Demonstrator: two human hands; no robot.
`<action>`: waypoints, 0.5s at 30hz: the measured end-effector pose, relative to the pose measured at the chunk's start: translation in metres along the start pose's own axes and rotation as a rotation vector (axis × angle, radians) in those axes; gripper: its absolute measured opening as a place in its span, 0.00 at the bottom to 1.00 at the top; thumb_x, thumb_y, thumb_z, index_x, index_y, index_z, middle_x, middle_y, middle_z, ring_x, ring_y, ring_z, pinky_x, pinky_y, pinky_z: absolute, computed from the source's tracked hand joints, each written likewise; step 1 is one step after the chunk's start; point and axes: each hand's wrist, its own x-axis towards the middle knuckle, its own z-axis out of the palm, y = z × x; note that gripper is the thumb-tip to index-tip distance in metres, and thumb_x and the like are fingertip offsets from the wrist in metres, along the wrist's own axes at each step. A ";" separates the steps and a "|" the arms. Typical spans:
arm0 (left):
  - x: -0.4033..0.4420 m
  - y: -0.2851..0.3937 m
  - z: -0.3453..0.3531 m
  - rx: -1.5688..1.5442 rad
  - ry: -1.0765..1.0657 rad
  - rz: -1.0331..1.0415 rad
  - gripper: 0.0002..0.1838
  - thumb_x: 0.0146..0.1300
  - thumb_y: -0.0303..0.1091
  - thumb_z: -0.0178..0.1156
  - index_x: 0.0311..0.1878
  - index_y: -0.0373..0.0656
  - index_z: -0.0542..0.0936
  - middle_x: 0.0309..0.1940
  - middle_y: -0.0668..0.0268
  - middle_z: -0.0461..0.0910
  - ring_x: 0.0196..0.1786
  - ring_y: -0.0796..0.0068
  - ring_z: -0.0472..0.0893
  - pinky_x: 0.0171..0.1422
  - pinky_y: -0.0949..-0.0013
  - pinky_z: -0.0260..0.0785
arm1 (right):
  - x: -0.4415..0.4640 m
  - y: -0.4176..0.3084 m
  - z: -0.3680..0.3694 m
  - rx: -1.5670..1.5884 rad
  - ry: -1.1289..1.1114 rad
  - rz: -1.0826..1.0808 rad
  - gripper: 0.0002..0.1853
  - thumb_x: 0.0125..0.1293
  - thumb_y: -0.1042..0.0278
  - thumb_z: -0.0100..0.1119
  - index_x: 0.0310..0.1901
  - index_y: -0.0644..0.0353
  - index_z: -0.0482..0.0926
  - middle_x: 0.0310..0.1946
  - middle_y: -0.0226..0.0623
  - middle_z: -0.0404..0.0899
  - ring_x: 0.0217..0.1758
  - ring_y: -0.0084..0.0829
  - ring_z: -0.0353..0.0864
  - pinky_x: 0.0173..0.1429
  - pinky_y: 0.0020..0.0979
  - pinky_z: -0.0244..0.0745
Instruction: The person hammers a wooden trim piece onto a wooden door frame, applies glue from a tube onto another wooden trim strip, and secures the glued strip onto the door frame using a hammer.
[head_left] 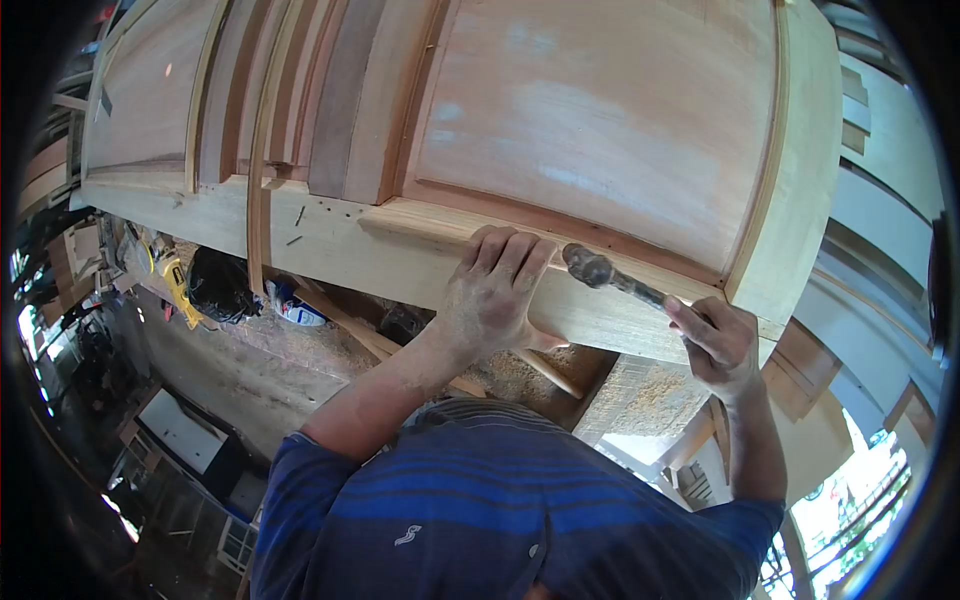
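Note:
A large wooden panel door [600, 110] lies flat before me, with raised panels and a pale outer frame. My left hand [495, 285] rests on the frame's near rail, its fingers bent over a light moulding strip [420, 222] and its thumb spread toward the near edge. Whether the fingers pinch anything is hidden. My right hand [718, 345] is closed round the handle of a hammer [625, 283]. The dark hammer head is just right of my left fingertips, over the moulding along the panel. Two nails [298, 215] lie on the rail at the left.
Below the door's near edge are a yellow tool [178, 285], a black bag [222, 283], a blue and white container [298, 308] and sawdust. A long thin strip [256, 180] crosses the door at the left. Boards [870, 230] are stacked at the right.

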 end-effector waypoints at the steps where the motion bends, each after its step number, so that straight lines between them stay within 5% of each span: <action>1: 0.007 -0.001 0.005 -0.008 0.017 0.002 0.67 0.32 0.77 0.88 0.72 0.46 0.74 0.62 0.61 0.74 0.68 0.54 0.74 0.78 0.45 0.67 | -0.001 0.002 0.000 0.002 0.061 -0.012 0.46 0.56 0.83 0.75 0.78 0.35 0.83 0.31 0.31 0.82 0.27 0.30 0.82 0.28 0.37 0.76; 5: -0.005 0.003 -0.015 -0.011 -0.020 -0.015 0.68 0.26 0.73 0.91 0.71 0.46 0.75 0.62 0.61 0.74 0.67 0.54 0.75 0.78 0.45 0.67 | -0.005 -0.028 0.009 0.117 0.277 -0.094 0.48 0.54 0.84 0.73 0.78 0.32 0.83 0.30 0.30 0.80 0.25 0.29 0.80 0.27 0.36 0.74; 7: -0.005 0.005 -0.012 -0.014 0.004 -0.018 0.68 0.25 0.71 0.91 0.71 0.46 0.75 0.61 0.61 0.74 0.67 0.54 0.75 0.77 0.45 0.68 | -0.005 -0.023 0.001 -0.184 -0.067 0.015 0.46 0.56 0.82 0.73 0.78 0.33 0.83 0.29 0.30 0.78 0.24 0.31 0.77 0.27 0.38 0.71; 12: -0.004 0.004 -0.011 -0.018 0.027 -0.013 0.68 0.25 0.70 0.91 0.72 0.45 0.75 0.61 0.61 0.74 0.66 0.52 0.75 0.77 0.45 0.68 | -0.015 -0.017 0.021 0.010 0.102 0.065 0.46 0.57 0.81 0.74 0.78 0.30 0.83 0.25 0.30 0.74 0.24 0.33 0.75 0.29 0.43 0.72; 15: -0.001 0.003 -0.010 -0.002 0.025 -0.003 0.68 0.26 0.72 0.90 0.72 0.45 0.74 0.61 0.61 0.74 0.65 0.52 0.74 0.75 0.44 0.68 | -0.003 -0.017 0.009 -0.095 -0.030 0.105 0.46 0.58 0.81 0.75 0.78 0.29 0.82 0.25 0.30 0.76 0.23 0.32 0.78 0.28 0.41 0.74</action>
